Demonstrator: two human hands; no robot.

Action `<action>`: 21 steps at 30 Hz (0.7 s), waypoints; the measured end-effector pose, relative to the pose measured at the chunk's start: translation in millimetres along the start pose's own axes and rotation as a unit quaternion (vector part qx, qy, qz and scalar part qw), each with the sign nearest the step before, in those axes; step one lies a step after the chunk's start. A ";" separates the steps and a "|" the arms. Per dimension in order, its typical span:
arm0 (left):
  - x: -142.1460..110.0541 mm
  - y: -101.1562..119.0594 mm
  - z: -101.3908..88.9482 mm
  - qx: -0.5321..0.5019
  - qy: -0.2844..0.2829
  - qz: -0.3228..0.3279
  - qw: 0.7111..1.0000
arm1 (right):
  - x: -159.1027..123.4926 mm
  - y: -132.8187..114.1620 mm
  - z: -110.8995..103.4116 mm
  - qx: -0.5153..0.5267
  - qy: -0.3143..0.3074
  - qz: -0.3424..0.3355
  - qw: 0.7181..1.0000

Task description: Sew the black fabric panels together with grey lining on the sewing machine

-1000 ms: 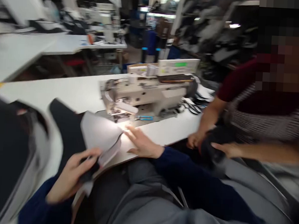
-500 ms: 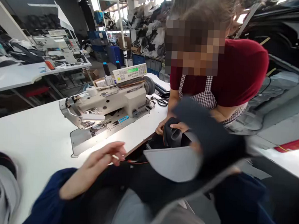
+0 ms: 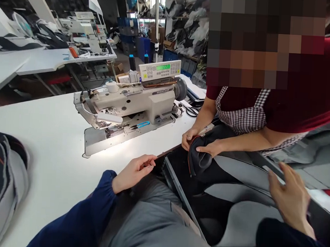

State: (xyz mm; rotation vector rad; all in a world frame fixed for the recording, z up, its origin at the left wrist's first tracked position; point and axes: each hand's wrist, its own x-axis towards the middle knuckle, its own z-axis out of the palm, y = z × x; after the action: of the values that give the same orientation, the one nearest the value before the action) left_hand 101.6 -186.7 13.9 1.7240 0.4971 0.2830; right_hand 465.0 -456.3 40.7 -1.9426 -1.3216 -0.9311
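My left hand (image 3: 134, 171) hovers at the front edge of the white sewing table (image 3: 51, 132), its fingers loosely bent with nothing in them. My right hand (image 3: 291, 198) is at the right, fingers stretched and thumb apart, over black and grey fabric pieces (image 3: 251, 216); whether it touches them I cannot tell. Between my hands, a co-worker's two hands (image 3: 212, 148) grip a folded black fabric piece (image 3: 200, 158) with an orange edge line. A sewing machine (image 3: 133, 103) stands on the table, with blue thread snips (image 3: 141, 125) on its bed.
Stacked grey and black padded pieces (image 3: 9, 181) lie on the table at the left. Black scissors (image 3: 192, 111) rest behind the machine. The co-worker in a checked apron (image 3: 241, 114) leans in from the right. A grey metal bar (image 3: 183, 196) runs beside my legs.
The large black and grey fabric piece that was raised in front of my right side is down among the pieces at right. My right hand is free of it. The view has shifted.
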 end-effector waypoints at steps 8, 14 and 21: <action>22.1 -28.0 39.2 -0.009 -0.012 -0.025 1.000 | 36.6 -57.7 64.6 0.120 -0.176 -0.232 0.949; 37.4 -40.9 44.9 -0.020 -0.010 -0.023 0.999 | 1.2 -60.4 84.2 0.103 -0.263 -0.251 0.926; 57.8 -51.2 62.1 0.016 0.004 0.007 1.000 | -42.4 -79.9 131.7 -0.008 -0.231 -0.216 0.949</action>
State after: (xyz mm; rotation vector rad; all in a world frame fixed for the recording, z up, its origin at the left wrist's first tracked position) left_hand 171.3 -205.5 -53.9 1.7586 0.4991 0.2939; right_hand 406.9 -348.2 -61.6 -1.9946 -2.0759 -0.6925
